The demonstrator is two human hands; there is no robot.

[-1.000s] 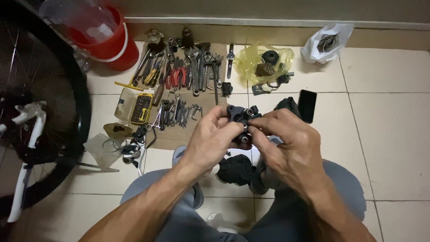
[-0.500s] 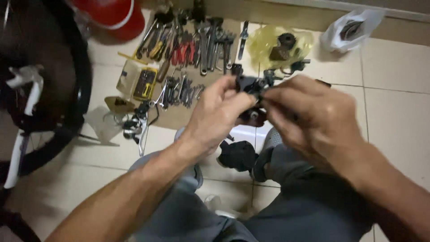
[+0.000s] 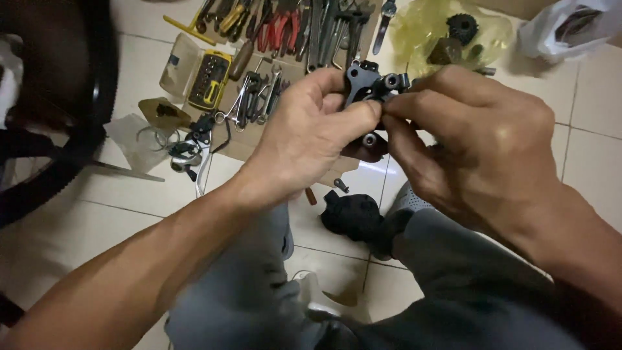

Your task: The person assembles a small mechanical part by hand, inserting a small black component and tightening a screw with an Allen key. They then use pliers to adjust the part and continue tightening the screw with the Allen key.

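left hand [image 3: 304, 129] + right hand [image 3: 473, 136] grip black metal part [image 3: 369, 83] | tools [image 3: 285, 32] on floor

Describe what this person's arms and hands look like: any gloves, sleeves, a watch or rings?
Both hands are bare: no gloves on the left hand or the right hand. No rings or watch show in this view. Both forearms are uncovered up to the picture's edge, so no sleeves appear. The legs below wear grey trousers.

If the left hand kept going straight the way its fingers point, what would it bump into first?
The left hand points toward the right hand; its fingertips already touch the black metal part held between both hands.
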